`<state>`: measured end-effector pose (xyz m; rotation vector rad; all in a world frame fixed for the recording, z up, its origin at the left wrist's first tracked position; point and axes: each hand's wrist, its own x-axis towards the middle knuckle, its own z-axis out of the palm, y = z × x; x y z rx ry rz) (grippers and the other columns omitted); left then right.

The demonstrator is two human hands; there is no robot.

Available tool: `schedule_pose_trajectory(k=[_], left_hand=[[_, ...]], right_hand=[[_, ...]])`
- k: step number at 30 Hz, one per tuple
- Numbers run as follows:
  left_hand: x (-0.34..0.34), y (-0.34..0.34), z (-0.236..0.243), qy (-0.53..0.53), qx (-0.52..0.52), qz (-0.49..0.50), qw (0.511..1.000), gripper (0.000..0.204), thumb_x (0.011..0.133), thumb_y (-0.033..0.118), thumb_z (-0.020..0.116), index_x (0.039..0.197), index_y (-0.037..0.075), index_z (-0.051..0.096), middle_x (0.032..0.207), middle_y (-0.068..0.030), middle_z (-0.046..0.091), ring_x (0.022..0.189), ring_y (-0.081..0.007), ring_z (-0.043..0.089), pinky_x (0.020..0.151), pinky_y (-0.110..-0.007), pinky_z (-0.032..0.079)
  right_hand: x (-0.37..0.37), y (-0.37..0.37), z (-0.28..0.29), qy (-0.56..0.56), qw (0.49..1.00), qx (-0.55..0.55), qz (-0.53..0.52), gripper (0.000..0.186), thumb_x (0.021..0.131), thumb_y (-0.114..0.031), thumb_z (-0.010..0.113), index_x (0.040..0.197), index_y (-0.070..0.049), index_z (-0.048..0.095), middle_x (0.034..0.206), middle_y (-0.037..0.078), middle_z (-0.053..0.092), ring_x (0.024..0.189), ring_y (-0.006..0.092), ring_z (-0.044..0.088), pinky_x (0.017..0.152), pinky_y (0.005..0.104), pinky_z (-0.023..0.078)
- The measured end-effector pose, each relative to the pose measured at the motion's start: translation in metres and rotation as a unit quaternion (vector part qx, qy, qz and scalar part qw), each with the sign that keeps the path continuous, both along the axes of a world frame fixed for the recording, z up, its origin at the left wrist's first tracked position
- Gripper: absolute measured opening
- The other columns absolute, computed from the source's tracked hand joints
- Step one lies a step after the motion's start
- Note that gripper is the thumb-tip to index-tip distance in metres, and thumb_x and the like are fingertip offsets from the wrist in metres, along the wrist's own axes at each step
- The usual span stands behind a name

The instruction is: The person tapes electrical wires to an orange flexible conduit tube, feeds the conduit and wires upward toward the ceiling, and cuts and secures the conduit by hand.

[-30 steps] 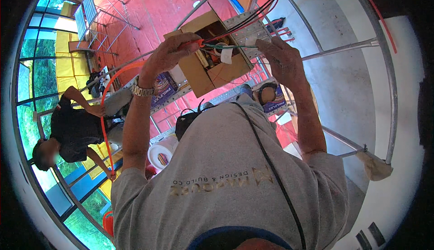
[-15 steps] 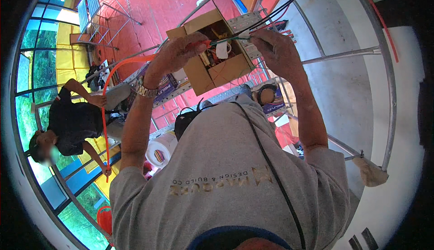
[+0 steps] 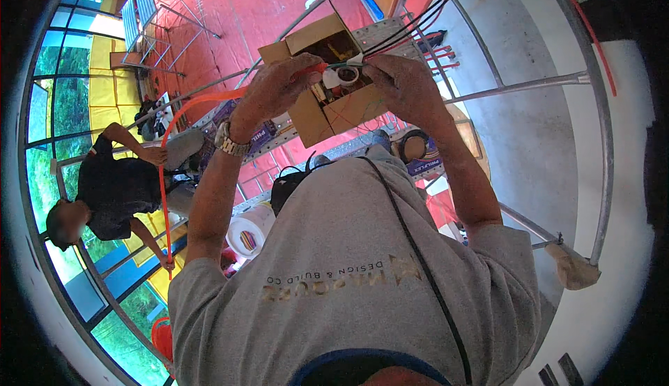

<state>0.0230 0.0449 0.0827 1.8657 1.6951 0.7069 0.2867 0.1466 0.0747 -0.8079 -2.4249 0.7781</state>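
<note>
My left hand (image 3: 276, 92) is closed round the end of an orange flexible tube (image 3: 198, 101), which trails down to the left. My right hand (image 3: 405, 87) pinches the bundle of wires (image 3: 418, 27), mostly black, that runs up to the right. Between the two hands a short green stretch of wire shows, with a white piece of tape (image 3: 356, 59) on it. A white tape roll (image 3: 343, 76) appears just below; whether it hangs or lies in the box is unclear. Behind the hands is an open cardboard box (image 3: 313, 122) with tools and loose wires inside.
A co-worker (image 3: 118, 187) at the left holds the tube's lower part in both hands. Metal scaffold pipes (image 3: 516, 87) surround me. A white bucket (image 3: 249, 231) and a cable coil (image 3: 414, 146) stand near the scaffold planks. Red sheeting (image 3: 230, 9) covers the floor below.
My right hand has moved left, closer to my left hand. The white tape piece now sits up against the wires instead of hanging down. The wire bundle has shifted left.
</note>
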Motion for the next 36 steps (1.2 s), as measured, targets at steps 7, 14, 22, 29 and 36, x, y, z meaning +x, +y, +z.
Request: schedule_pose_trajectory(k=[7, 14, 22, 29, 36], left_hand=[[0.009, 0.003, -0.002, 0.072, 0.021, -0.011, 0.997, 0.028, 0.098, 0.023, 0.068, 0.120, 0.006, 0.067, 0.108, -0.0158, 0.076, 0.095, -0.0371, 0.073, 0.078, -0.046, 0.057], [0.013, 0.006, -0.016, 0.039, 0.094, -0.054, 0.993, 0.030, 0.098, 0.022, 0.067, 0.124, 0.006, 0.065, 0.106, -0.0169, 0.074, 0.096, -0.0390, 0.071, 0.079, -0.046, 0.055], [0.003, 0.001, -0.022, -0.017, 0.073, -0.009, 0.997, 0.029, 0.100, 0.025, 0.065, 0.124, 0.007, 0.064, 0.104, -0.0174, 0.074, 0.096, -0.0393, 0.071, 0.079, -0.048, 0.055], [0.017, 0.007, -0.017, 0.043, 0.072, -0.051, 0.995, 0.028, 0.100, 0.025, 0.065, 0.123, 0.008, 0.065, 0.108, -0.0164, 0.073, 0.095, -0.0381, 0.071, 0.079, -0.048, 0.055], [0.026, 0.019, -0.009, 0.121, 0.110, -0.055, 0.985, 0.031, 0.098, 0.023, 0.067, 0.126, 0.011, 0.065, 0.109, -0.0156, 0.074, 0.094, -0.0377, 0.072, 0.076, -0.047, 0.057]], right_hand=[[-0.016, -0.010, -0.027, -0.054, 0.997, -0.041, -0.022, 0.025, 0.099, -0.024, 0.062, 0.106, -0.001, 0.070, 0.099, 0.021, 0.073, 0.092, 0.0415, 0.071, 0.079, 0.0481, 0.055], [-0.037, -0.017, -0.030, 0.022, 0.998, -0.050, -0.010, 0.025, 0.100, -0.026, 0.059, 0.097, -0.002, 0.066, 0.089, 0.024, 0.068, 0.088, 0.0461, 0.067, 0.078, 0.0552, 0.052], [0.046, 0.008, -0.052, 0.102, 0.937, -0.332, 0.036, 0.031, 0.105, -0.027, 0.061, 0.119, -0.001, 0.069, 0.105, 0.008, 0.068, 0.095, 0.0170, 0.064, 0.085, 0.0340, 0.053], [0.020, 0.005, -0.050, 0.051, 0.993, -0.111, 0.010, 0.023, 0.100, -0.018, 0.061, 0.108, 0.002, 0.070, 0.092, 0.019, 0.072, 0.086, 0.0310, 0.071, 0.077, 0.0409, 0.055], [-0.011, -0.005, -0.051, 0.068, 0.992, -0.102, -0.018, 0.028, 0.102, -0.024, 0.062, 0.109, 0.002, 0.069, 0.091, 0.022, 0.072, 0.085, 0.0360, 0.072, 0.075, 0.0445, 0.055]])
